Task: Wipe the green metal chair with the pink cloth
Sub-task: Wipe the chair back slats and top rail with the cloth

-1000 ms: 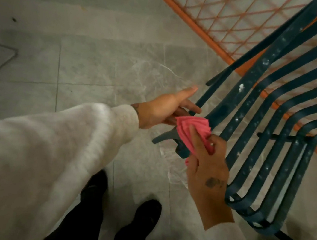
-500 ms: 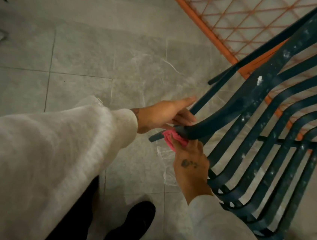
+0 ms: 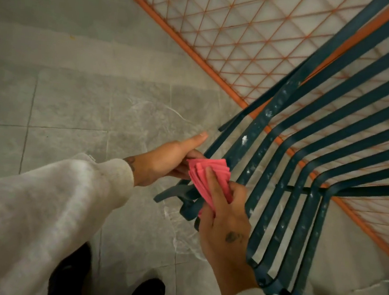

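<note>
The green chair [image 3: 272, 118] fills the right side of the frame, tipped so that its flat slats run diagonally. They rise from a tight bend at the lower right, curve near the middle, then stretch away to the upper right corner. The slats lie parallel, with gaps between them, and are flecked with white specks. Two short slat ends jut out toward the lower centre, just left of the hands.

The pink cloth [image 3: 209, 177] sits at the centre of the frame against the chair's leftmost slats. It is folded into a fan of layers, with its long axis running roughly bottom to top and the fanned edges pointing up. The right hand [image 3: 226, 225] grips its lower part, with one finger laid straight along the top of the cloth and the others curled around its right edge.

The left hand [image 3: 165, 161] reaches in from the left in a pale sleeve [image 3: 38, 203], its thumb straight and pointing to the upper right. Its fingertips disappear behind the cloth, so whether it is grasping anything cannot be told.

An orange mesh panel [image 3: 237, 31] lies across the upper right under the chair, on a grey tiled floor [image 3: 73, 105]. Black shoes [image 3: 147, 293] show at the bottom edge.
</note>
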Demonstrator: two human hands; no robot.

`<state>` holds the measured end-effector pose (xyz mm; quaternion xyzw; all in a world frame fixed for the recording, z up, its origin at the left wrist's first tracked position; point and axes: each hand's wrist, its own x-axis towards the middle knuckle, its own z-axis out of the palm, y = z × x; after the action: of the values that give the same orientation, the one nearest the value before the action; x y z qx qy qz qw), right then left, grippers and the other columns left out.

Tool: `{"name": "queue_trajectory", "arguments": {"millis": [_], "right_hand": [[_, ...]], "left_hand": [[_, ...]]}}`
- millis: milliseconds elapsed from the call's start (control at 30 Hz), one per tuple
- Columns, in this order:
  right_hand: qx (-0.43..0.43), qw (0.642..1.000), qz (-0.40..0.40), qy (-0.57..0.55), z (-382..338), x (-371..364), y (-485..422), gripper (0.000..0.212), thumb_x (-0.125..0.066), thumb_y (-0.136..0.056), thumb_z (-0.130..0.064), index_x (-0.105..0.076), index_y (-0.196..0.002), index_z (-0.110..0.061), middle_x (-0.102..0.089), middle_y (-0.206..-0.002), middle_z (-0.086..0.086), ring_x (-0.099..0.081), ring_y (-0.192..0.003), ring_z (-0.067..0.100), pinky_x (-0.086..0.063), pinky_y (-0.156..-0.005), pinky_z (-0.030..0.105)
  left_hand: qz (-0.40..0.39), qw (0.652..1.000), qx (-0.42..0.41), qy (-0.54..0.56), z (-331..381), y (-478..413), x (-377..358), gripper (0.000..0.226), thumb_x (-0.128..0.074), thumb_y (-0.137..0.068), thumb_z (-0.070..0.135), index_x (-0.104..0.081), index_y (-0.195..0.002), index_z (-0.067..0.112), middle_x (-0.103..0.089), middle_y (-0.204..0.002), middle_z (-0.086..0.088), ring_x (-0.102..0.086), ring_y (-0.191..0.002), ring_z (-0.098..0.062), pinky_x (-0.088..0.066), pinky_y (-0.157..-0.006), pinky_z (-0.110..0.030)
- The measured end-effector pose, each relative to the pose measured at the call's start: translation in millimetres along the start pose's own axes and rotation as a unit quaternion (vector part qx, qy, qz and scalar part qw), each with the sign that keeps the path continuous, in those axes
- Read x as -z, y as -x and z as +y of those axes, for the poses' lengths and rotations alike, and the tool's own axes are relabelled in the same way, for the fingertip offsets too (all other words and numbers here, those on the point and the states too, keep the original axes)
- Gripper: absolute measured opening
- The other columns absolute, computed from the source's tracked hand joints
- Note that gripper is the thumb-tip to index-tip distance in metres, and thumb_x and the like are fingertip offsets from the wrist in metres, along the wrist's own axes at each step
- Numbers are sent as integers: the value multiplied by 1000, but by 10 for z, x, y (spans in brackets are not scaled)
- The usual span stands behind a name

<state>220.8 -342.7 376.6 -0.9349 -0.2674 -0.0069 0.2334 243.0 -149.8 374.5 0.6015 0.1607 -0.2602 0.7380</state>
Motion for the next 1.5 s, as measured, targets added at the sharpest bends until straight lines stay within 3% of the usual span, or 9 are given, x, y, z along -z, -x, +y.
{"name": "queue_trajectory", "arguments": {"millis": [133,267,367,500,933,1167,1267,1400,1500], "right_hand": [[-10,999,14,-38,16,108,-137,59,-37,-96,-30,-22,-148,-53,-46,-120,-7,-58,-72,9,-60,-62,26],[-68,996,31,-47,57,102,-252,58,-43,-99,-24,-26,-151,-43,-48,-119,-6,-59,-72,10,-59,-64,27],[-29,999,-21,-35,-5,112,-54,55,-34,-97,-29,-33,-150,-40,-51,-130,1,-63,-82,13,-60,-68,26],[-1,998,-51,-24,-33,112,8,50,-38,-94,-28,-49,-142,-34,-59,-115,-1,-62,-84,12,-60,-71,25],[-61,992,-4,-109,105,184,-309,58,-43,-100,-25,-25,-149,-50,-45,-121,-13,-59,-81,6,-58,-70,22],[-10,997,-26,-67,32,163,-69,47,-38,-95,-31,-46,-141,-38,-59,-115,-6,-63,-82,8,-61,-70,23],[-35,996,-8,-82,29,151,-163,52,-35,-95,-34,-37,-146,-45,-50,-118,-14,-63,-83,7,-59,-73,21],[-76,981,-39,-176,11,145,-90,55,-44,-99,-27,-33,-144,-55,-47,-122,-17,-61,-85,3,-54,-74,10],[-156,912,-90,-368,-33,370,-120,57,-55,-97,-8,-54,-129,-55,-50,-125,-14,-64,-89,10,-58,-75,24]], "left_hand": [[-1,1000,16,9,170,-7,-62,87,-24,-86,77,-73,-105,7,-73,-103,-9,-67,-105,-23,-43,-105,-43],[29,999,25,21,247,-26,-101,84,-32,-78,83,-74,-101,14,-74,-101,-7,-68,-102,-26,-47,-101,-47],[20,999,34,18,276,-9,-118,86,-28,-80,81,-75,-101,13,-75,-95,-5,-67,-101,-25,-44,-103,-46],[22,998,53,23,289,7,-121,88,-28,-77,82,-74,-107,14,-74,-104,-7,-66,-103,-26,-44,-102,-45],[33,998,49,24,426,-90,-143,94,-29,-80,82,-68,-111,2,-70,-108,-16,-65,-107,-31,-48,-100,-46],[50,996,69,10,509,-71,-184,87,-28,-78,81,-75,-105,12,-74,-102,-10,-68,-99,-29,-49,-86,-37],[51,996,68,3,518,-79,-184,86,-27,-79,81,-74,-107,15,-74,-101,-7,-68,-96,-24,-50,-87,-36],[50,996,67,16,523,-87,-180,85,-27,-80,81,-75,-107,16,-73,-105,-9,-68,-101,-27,-50,-91,-39],[49,997,57,31,542,-103,-191,82,-29,-80,80,-73,-111,17,-73,-108,-6,-69,-100,-25,-49,-92,-40]]}}
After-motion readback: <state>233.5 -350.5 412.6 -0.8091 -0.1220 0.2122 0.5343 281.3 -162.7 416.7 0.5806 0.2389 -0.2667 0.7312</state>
